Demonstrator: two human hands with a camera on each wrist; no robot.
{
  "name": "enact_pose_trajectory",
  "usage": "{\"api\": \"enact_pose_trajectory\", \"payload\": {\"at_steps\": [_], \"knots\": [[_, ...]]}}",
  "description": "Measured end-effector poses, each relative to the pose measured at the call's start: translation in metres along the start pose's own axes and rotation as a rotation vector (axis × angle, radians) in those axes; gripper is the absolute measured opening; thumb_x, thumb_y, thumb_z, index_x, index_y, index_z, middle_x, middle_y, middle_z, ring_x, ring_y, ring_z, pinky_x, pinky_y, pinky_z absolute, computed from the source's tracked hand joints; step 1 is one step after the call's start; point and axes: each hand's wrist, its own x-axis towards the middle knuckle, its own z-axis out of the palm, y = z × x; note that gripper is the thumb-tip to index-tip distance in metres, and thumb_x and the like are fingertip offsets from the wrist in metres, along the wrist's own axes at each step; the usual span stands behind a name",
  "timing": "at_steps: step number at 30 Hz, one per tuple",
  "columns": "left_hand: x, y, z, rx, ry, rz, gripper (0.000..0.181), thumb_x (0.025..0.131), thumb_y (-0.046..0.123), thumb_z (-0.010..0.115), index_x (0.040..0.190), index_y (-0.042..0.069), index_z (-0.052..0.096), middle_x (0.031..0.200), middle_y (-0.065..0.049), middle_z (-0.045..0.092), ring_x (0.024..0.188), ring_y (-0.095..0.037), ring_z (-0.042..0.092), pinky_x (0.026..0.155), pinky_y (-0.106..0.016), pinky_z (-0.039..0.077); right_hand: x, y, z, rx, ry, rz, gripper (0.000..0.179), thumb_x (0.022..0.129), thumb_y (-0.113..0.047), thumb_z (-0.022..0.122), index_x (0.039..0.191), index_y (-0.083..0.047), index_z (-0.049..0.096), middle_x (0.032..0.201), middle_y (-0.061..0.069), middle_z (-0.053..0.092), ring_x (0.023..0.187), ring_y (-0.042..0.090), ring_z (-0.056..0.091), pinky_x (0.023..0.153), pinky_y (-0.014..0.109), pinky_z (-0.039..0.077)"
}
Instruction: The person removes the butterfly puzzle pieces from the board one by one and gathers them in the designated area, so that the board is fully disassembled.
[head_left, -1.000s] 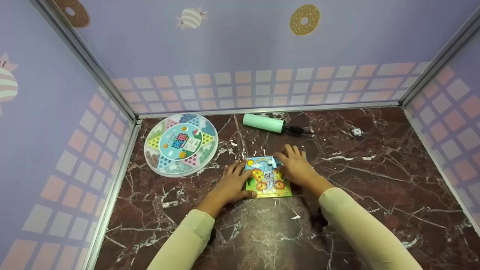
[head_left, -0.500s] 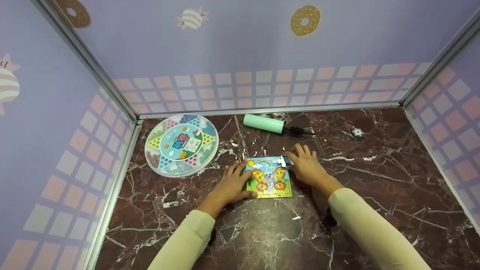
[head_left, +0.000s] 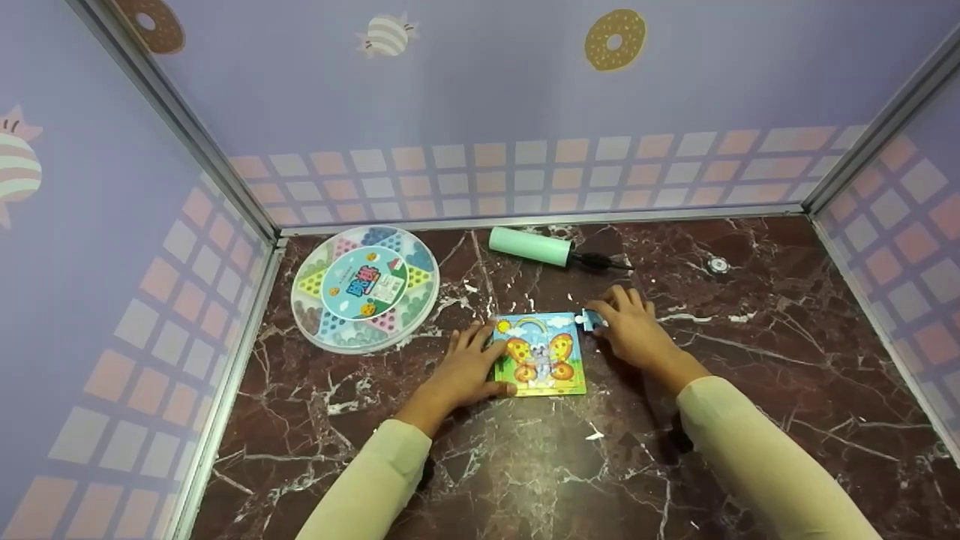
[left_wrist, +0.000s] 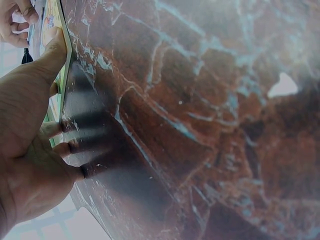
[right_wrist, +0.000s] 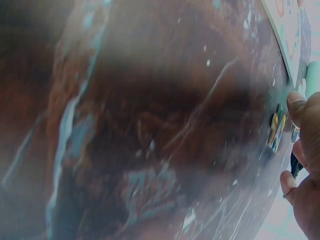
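A square jigsaw puzzle (head_left: 541, 356) with a butterfly picture lies flat on the marble surface in the head view. My left hand (head_left: 466, 367) rests along its left side, thumb on the near-left corner; the left wrist view has this hand (left_wrist: 35, 110) with fingers spread at the puzzle's edge. Just off the puzzle's far-right corner, my right hand (head_left: 634, 330) pinches a blue and white puzzle piece (head_left: 588, 320) between thumb and fingers. In the right wrist view, my right hand (right_wrist: 305, 135) is partly cut off at the frame's edge, beside small colourful patches.
A round Chinese checkers set (head_left: 364, 290) under a clear cover lies at the far left. Behind the puzzle is a mint-green hand pump (head_left: 529, 247) with a black nozzle. A small round disc (head_left: 718, 265) lies at the right. Patterned walls (head_left: 480, 90) enclose the surface.
My right hand has moved right, sliding the blue and white piece from over the puzzle's upper part to beyond its right edge. My left hand stays in place.
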Motion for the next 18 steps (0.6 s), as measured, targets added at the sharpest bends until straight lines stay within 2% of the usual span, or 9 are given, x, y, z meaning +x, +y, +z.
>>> {"api": "enact_pose_trajectory", "payload": {"at_steps": [7,18], "knots": [[0.0,0.0,0.001,0.0,-0.003,-0.001,0.074,0.097,0.058,0.077,0.157,0.02,0.054,0.185,-0.019,0.019,0.171,-0.05,0.015,0.139,-0.07,0.009,-0.005,0.014,-0.006,-0.013,0.013,0.003,0.05,0.093,-0.011,0.085,0.141,-0.01,0.07,0.13,0.02,0.059,0.111,0.042,0.054,0.083,0.055,0.047],[0.0,0.0,0.001,-0.001,-0.003,-0.001,0.078,0.097,0.057,0.078,0.159,0.019,0.052,0.185,-0.02,0.018,0.171,-0.05,0.014,0.139,-0.071,0.009,-0.017,0.032,-0.012,-0.024,0.022,0.036,0.047,0.096,-0.011,0.083,0.141,-0.007,0.07,0.129,0.022,0.058,0.11,0.044,0.052,0.085,0.065,0.048]]}}
